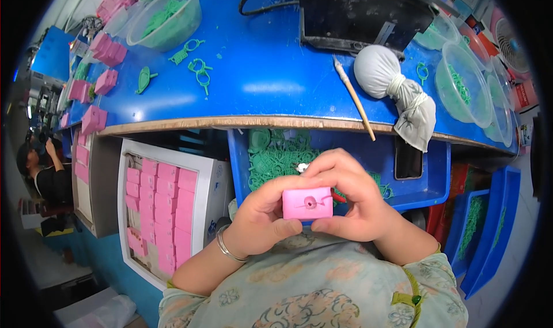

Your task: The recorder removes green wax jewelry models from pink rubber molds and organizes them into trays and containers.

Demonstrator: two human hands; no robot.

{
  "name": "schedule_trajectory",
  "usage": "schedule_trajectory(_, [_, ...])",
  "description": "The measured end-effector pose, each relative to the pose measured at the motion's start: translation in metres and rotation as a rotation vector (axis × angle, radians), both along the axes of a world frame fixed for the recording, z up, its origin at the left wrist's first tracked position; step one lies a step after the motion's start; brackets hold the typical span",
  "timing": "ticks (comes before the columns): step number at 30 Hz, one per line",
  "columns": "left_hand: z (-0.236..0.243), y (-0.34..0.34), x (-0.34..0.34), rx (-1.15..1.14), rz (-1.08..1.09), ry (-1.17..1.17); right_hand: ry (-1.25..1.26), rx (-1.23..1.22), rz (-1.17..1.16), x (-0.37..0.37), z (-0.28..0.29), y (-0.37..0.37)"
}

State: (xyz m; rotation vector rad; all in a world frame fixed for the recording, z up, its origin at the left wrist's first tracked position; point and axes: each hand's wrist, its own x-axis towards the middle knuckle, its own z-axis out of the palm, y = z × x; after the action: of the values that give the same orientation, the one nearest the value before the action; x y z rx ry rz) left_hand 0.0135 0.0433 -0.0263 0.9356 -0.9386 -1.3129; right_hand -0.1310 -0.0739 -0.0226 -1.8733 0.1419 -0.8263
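Observation:
A pink rubber mould block (307, 203) is held between my two hands, close in front of my body. Its facing side has a round hole in the middle and a thin split line running across. My left hand (260, 215) grips its left end, thumb below and fingers over the top. Around its right end my right hand (360, 207) is closed the same way. A small red piece (339, 198) shows beside the right palm; most of it is hidden. Beyond my fingers, green wax pieces (276, 158) lie in a blue tray (435, 194).
A white box (201, 181) of pink moulds stands at left. On the blue table (247, 69) are a wooden-handled brush (354, 100), a tied white cloth pouch (377, 71), a dark machine (357, 20) and clear bowls (193, 17). A phone (408, 162) rests by the tray. Another person (46, 175) is far left.

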Motion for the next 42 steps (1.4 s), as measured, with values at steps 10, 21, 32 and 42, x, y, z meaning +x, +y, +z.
schedule_trajectory(10, [0.009,-0.015,-0.014,-0.220,0.159,-0.030,-0.003,-0.119,-0.360,0.002,0.015,0.015])
schedule_trajectory(21, [0.013,-0.006,-0.026,-0.281,0.263,-0.094,-0.282,-0.052,-0.405,0.007,0.001,0.033])
schedule_trajectory(32, [0.014,-0.004,-0.023,-0.247,0.228,-0.177,-0.364,0.266,-0.248,0.004,-0.001,0.034])
schedule_trajectory(42, [0.038,-0.045,-0.015,-0.290,0.180,-0.469,-0.150,0.433,0.027,-0.003,0.035,-0.015])
